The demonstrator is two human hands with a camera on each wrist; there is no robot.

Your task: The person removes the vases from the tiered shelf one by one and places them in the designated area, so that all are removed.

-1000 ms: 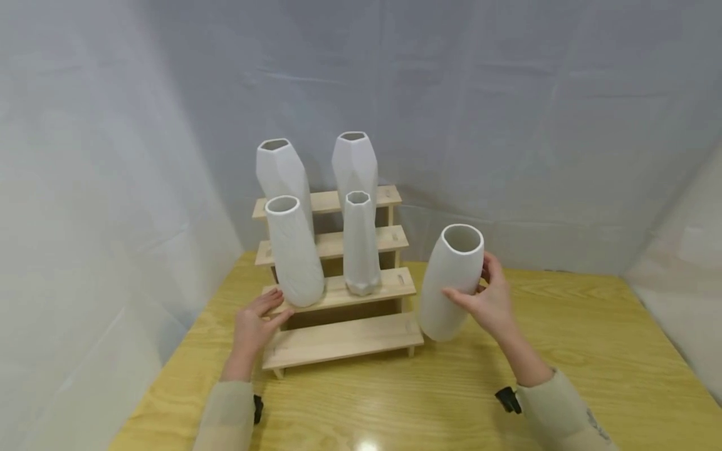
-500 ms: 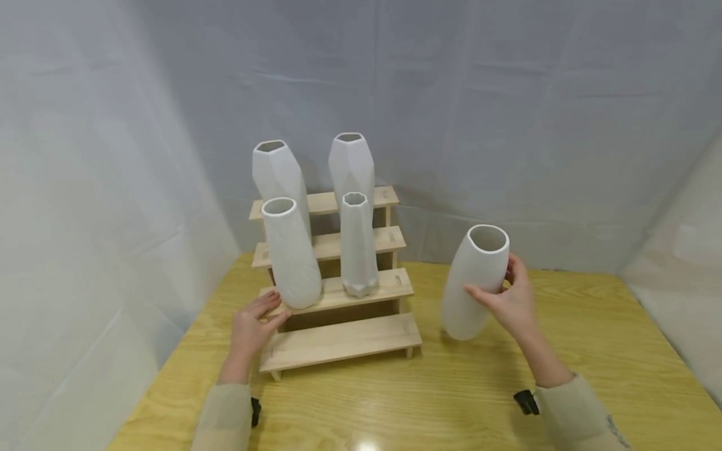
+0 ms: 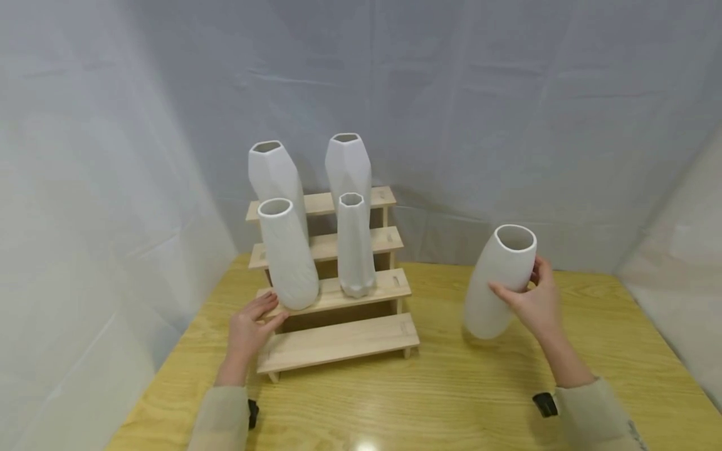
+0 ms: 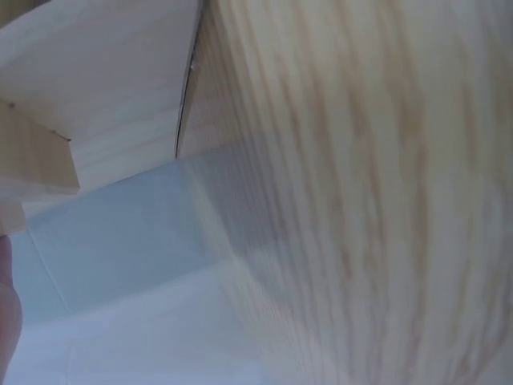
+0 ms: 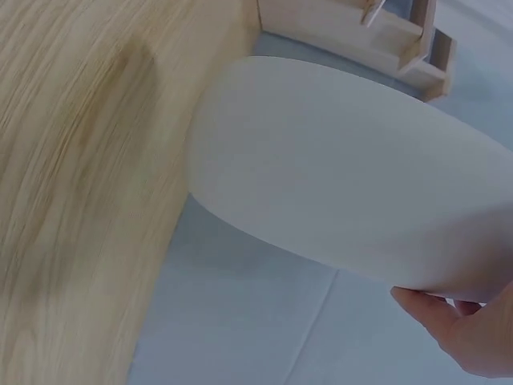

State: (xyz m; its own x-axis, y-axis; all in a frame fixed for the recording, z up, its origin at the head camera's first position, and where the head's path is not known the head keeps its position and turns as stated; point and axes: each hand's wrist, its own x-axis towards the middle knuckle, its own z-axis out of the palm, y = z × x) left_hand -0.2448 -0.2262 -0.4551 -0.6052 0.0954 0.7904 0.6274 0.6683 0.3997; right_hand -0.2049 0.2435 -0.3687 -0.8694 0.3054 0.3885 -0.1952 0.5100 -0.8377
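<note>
Resting against the left end of a shelf on the wooden stand [image 3: 341,344], the left hand [image 3: 248,332] has its thumb spread from its fingers; whether they grip the wood or merely touch it, I cannot tell. Just beside those fingertips a patterned vase [image 3: 289,263] stands on that shelf, with an angular vase [image 3: 276,175] behind it. Next come a ribbed vase [image 3: 356,250] on the same shelf and a faceted vase [image 3: 348,164] at its back. Well to the right of the stand is the smooth vase [image 3: 496,288], tilted and seemingly just off the table [image 3: 451,401], its side grasped between the thumb and fingers of the right hand [image 3: 536,307]. The step in hand looks like moving this vase while the left hand steadies the stand; the next move calls for a firm grasp and an upright, level base.
</note>
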